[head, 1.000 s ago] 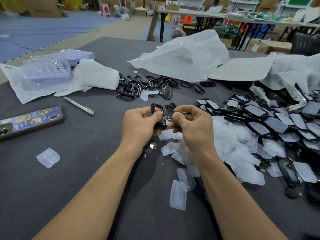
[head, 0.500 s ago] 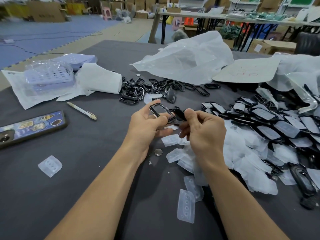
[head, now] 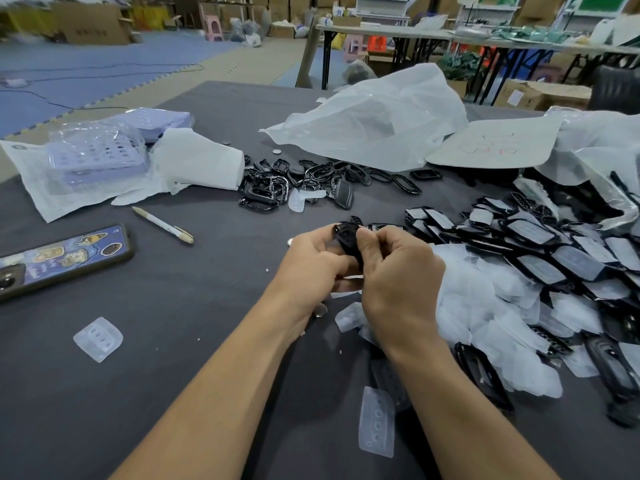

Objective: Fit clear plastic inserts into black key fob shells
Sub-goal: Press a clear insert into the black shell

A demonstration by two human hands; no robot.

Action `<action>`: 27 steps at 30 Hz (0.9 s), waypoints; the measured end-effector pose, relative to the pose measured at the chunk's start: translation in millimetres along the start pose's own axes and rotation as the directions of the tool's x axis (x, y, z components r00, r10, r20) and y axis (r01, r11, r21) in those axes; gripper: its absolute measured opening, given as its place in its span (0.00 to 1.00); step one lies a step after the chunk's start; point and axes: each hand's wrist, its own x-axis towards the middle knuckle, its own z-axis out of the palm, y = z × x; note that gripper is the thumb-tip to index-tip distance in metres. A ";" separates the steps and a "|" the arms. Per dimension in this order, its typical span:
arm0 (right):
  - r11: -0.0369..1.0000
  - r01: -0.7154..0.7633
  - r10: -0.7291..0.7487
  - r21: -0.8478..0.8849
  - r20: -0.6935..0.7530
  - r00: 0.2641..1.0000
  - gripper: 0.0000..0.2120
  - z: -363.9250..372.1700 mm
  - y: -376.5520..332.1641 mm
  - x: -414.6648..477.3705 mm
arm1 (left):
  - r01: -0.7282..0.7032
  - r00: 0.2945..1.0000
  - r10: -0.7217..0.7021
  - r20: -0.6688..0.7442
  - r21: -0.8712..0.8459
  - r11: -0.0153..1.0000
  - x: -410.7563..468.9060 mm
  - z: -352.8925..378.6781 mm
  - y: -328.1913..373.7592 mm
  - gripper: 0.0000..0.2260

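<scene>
The table cover (head: 173, 306) is matt dark cloth, slightly fuzzy. The black shell (head: 347, 237) — glossy hard plastic, like the heap of rings (head: 266, 192) behind. Loose clear inserts (head: 98, 338) look frosted, milky; the bag (head: 374, 123) is thin crinkled film.

Brightness: we see even, fairly bright indoor light over the dark grey cloth worktop (head: 173, 306).
Focus: we find the left hand (head: 311, 261), the right hand (head: 398, 275) and the small black plastic shell (head: 348, 237) they grip fairly sharp.
Shadows: soft and faint, darkest on the worktop beneath the right hand.
Glare: pale sheen on the crumpled translucent white plastic bag (head: 374, 126).
Blur: the brown cardboard boxes (head: 93, 26) at far left smear.
Distortion: we see straight lines bend near the edges.
</scene>
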 end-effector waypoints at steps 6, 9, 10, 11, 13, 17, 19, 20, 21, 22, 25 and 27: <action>0.959 0.019 -0.027 -0.282 -0.026 0.999 0.18 -2.9 -5.7 2.0 | 0.068 0.994 -0.071 -0.078 -0.034 0.997 -5.2 3.5 5.0 0.10; 0.941 0.015 -0.041 -0.339 -0.071 0.997 0.21 -2.9 -9.2 1.4 | 0.066 0.988 -0.072 -0.134 -0.046 0.997 -7.0 2.5 5.1 0.09; 0.944 0.023 -0.044 -0.330 -0.057 0.997 0.22 -2.3 -9.4 0.5 | 0.063 0.987 -0.069 -0.144 -0.046 0.997 -7.8 2.4 4.6 0.08; 0.950 0.031 -0.044 -0.312 -0.035 0.998 0.23 -1.7 -9.4 -0.6 | 0.056 0.986 -0.063 -0.154 -0.048 0.997 -8.7 2.7 4.0 0.07; 0.963 0.032 -0.034 -0.268 -0.004 0.999 0.22 -2.1 -8.7 -2.0 | 0.041 0.982 -0.048 -0.185 -0.042 0.998 -10.3 3.8 3.5 0.07; 0.987 0.034 -0.032 -0.158 0.015 0.999 0.15 -3.9 -4.6 -0.4 | 0.043 0.964 -0.051 -0.260 -0.036 0.998 -12.7 5.9 4.2 0.08; 0.994 0.049 -0.040 -0.095 0.088 0.995 0.13 -3.6 -2.3 0.0 | 0.044 0.954 -0.052 -0.295 -0.034 0.998 -12.8 6.1 4.6 0.08; 0.997 0.046 -0.038 -0.061 0.118 0.992 0.13 -3.4 -1.2 0.2 | 0.039 0.950 -0.050 -0.307 -0.040 0.998 -12.9 6.1 4.9 0.08; 0.999 0.034 -0.030 -0.025 0.139 0.990 0.13 -3.6 -0.1 0.8 | 0.034 0.949 -0.045 -0.312 -0.043 0.999 -13.4 5.9 4.8 0.08; 1.000 0.015 -0.016 0.009 0.153 0.988 0.12 -3.9 0.8 1.7 | 0.032 0.949 -0.043 -0.314 -0.040 0.999 -14.3 6.1 5.2 0.07; 0.989 -0.079 0.058 0.124 0.166 0.984 0.11 -5.0 2.2 3.9 | 0.002 0.943 -0.007 -0.332 -0.017 1.000 -15.4 7.7 4.1 0.05; 0.980 -0.127 0.101 0.151 0.165 0.981 0.11 -4.6 2.7 4.9 | -0.023 0.933 0.013 -0.358 -0.023 0.999 -14.4 7.5 4.2 0.08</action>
